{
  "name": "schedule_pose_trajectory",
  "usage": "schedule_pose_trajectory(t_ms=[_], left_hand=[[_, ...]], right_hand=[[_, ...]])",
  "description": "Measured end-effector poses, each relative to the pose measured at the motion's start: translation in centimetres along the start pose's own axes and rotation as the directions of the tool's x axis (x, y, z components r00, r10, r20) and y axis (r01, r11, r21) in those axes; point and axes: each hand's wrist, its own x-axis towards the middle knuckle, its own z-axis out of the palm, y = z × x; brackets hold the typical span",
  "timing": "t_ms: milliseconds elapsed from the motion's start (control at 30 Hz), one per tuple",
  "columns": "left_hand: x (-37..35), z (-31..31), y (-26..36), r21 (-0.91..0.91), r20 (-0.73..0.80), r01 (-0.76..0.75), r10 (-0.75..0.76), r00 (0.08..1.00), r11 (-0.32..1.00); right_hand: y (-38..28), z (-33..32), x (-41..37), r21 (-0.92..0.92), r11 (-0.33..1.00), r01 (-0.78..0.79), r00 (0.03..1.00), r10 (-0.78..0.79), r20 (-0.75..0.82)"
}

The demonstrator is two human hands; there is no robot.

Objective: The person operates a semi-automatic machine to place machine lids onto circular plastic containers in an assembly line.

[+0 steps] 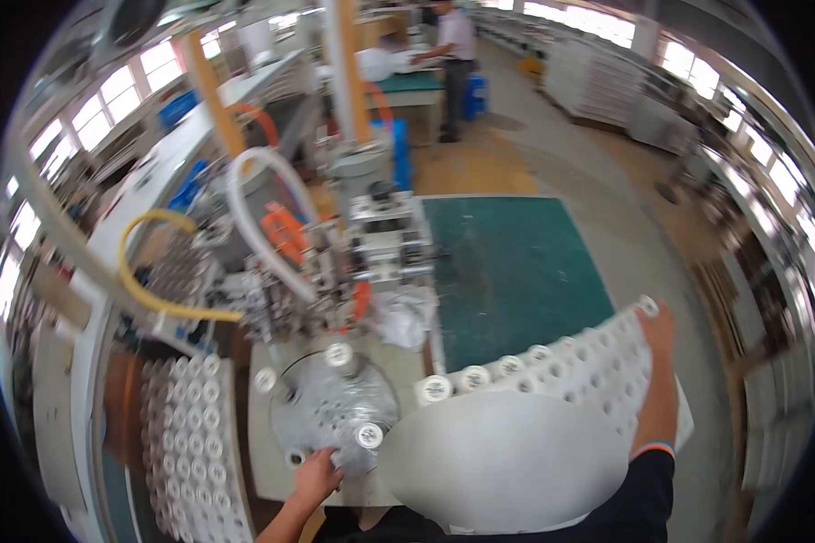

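My left hand (317,478) is at the front rim of a round grey turntable (321,407), its fingers curled together; what they hold, if anything, is hidden. White round-topped parts (369,435) stand upright in holders on the turntable. My right hand (659,328) reaches to the far right corner of a white tray with holes (598,362), its fingers closed around a white round-topped part (646,306). Several like parts (476,376) line the tray's far edge. A smooth pale grey oval (507,457) covers the tray's near side and what lies below.
A second tray (195,434) full of white parts stands left of the turntable. Behind it is a machine with hoses (276,235) and metal fittings. A green-topped table (516,262) lies beyond the right-hand tray. A person (453,63) stands at a far bench.
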Motion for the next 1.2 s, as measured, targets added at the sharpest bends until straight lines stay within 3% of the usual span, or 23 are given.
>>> schedule_pose_trajectory(t_ms=[67,133,167,233,300,333,400,467,500,567,600,633,667,700,733,767,800,867,967,1067,1100,1167,1200], left_hand=[[0.1,-0.7,2.1,-0.009,0.035,0.056,-0.056,0.998,0.998],[0.1,-1.2,3.8,0.045,0.024,-0.044,0.043,0.999,0.998],[0.1,-0.6,4.0,0.044,0.018,-0.012,0.012,1.0,0.999],[0.9,0.4,3.6,0.095,0.021,-0.199,0.198,0.98,0.975],[1.1,0.1,3.7,0.103,0.027,-0.191,0.189,0.982,0.976],[1.1,0.0,3.7,0.108,0.041,-0.199,0.196,0.98,0.974],[1.0,-0.1,3.4,0.105,0.024,-0.191,0.189,0.982,0.976],[0.0,-0.4,3.1,0.001,-0.02,-0.136,0.136,0.99,0.991],[-0.7,-0.2,2.3,-0.076,-0.089,-0.157,0.15,0.985,0.985],[-2.6,-0.4,1.4,-0.158,-0.074,-0.083,0.072,0.995,0.984],[-3.6,-0.7,0.6,-0.243,-0.059,-0.048,0.035,0.998,0.969],[-4.7,-0.8,-0.4,-0.243,-0.054,-0.036,0.024,0.998,0.969],[-5.8,-0.7,-1.3,-0.26,-0.065,-0.026,0.01,0.998,0.965],[-6.8,-0.6,-2.2,-0.279,-0.077,-0.02,-0.001,0.997,0.96],[-7.8,-0.4,-3.1,-0.3,-0.093,-0.018,-0.01,0.996,0.954],[-8.7,-0.4,-4.2,-0.307,-0.098,-0.022,-0.009,0.995,0.952],[-9.8,-0.4,-5.4,-0.31,-0.127,0.005,-0.046,0.991,0.951],[-12.1,-0.9,-8.1,-0.326,-0.164,0.039,-0.097,0.982,0.944],[-15.8,-1.9,-11.7,-0.417,-0.24,0.127,-0.243,0.94,0.9],[-20.4,-3.0,-15.8,-0.491,-0.312,0.226,-0.412,0.856,0.841],[-22.0,-3.2,-17.3,-0.494,-0.37,0.257,-0.468,0.803,0.831],[-24.5,-4.7,-19.7,-0.484,-0.453,0.345,-0.567,0.688,0.804],[-25.2,-5.1,-21.7,-0.457,-0.547,0.343,-0.563,0.619,0.821]], right_hand=[[-2.2,-1.5,-1.0,-0.132,0.991,0.018,0.999,-0.013,0.04],[-2.2,-0.4,-1.3,-0.245,0.968,0.05,0.997,-0.061,-0.038],[-1.6,0.2,-1.7,-0.227,0.971,0.079,0.985,-0.111,-0.13],[-0.3,1.6,-2.1,-0.199,0.972,0.122,0.964,-0.164,-0.211],[1.2,2.3,-2.0,0.054,0.988,0.142,0.774,-0.077,-0.629],[2.3,2.4,-2.1,0.052,0.987,0.154,0.777,-0.088,-0.623],[3.1,2.5,-2.0,0.278,0.961,0.007,0.618,0.214,-0.756],[-1.3,1.4,-3.5,0.366,0.919,0.148,0.637,0.195,-0.746],[-4.5,0.7,-5.2,0.447,0.855,0.263,0.648,0.186,-0.738],[-15.2,-2.2,-11.3,0.674,0.587,0.449,0.826,0.014,-0.563],[-20.6,-4.0,-16.1,0.821,0.453,0.347,0.936,-0.112,-0.333],[-25.8,-5.9,-21.0,0.829,0.392,0.399,0.893,-0.372,-0.254],[-29.2,-5.2,-25.9,0.836,0.339,0.432,0.794,-0.583,-0.173],[-32.5,-4.9,-30.3,0.833,0.247,0.495,0.566,-0.819,-0.093],[-35.7,-5.5,-35.5,0.949,0.286,0.134,0.394,-0.894,0.214],[-38.0,-3.6,-39.6,0.948,0.19,0.256,0.202,-0.969,0.14],[-40.0,-1.9,-43.6,0.86,0.244,0.447,0.077,-0.969,0.235],[-42.6,3.0,-50.5,0.768,0.146,0.623,0.096,-0.989,0.11],[-43.6,9.2,-55.9,0.592,0.096,0.8,0.049,-0.994,0.094],[-45.6,9.0,-57.6,0.536,0.253,0.806,0.154,-0.963,0.224],[-46.2,7.2,-57.4,0.525,0.279,0.804,0.171,-0.954,0.245],[-46.9,7.3,-57.1,0.554,0.436,0.71,0.36,-0.9,0.247],[-47.0,6.6,-57.2,0.555,0.427,0.714,0.347,-0.904,0.249]])
